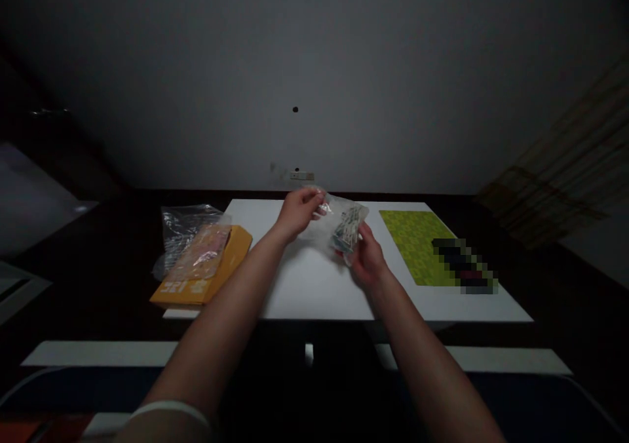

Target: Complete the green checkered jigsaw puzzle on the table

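Above the middle of the white table [314,292], both hands hold a clear plastic bag [335,212]. Small pale and grey pieces [348,228] are bunched in its right part; their kind is too small to make out. My left hand [297,212] pinches the bag's upper left edge between thumb and fingers. From below and the right, my right hand [367,257] grips the filled end, its fingers partly hidden behind the bag.
On the table's left lies a yellow-orange box [230,253] with crumpled clear plastic wrapping [184,227] over it. A green patterned mat [413,240] lies to the right, a blurred-out dark object [464,266] on its edge. A wall [373,102] rises behind.
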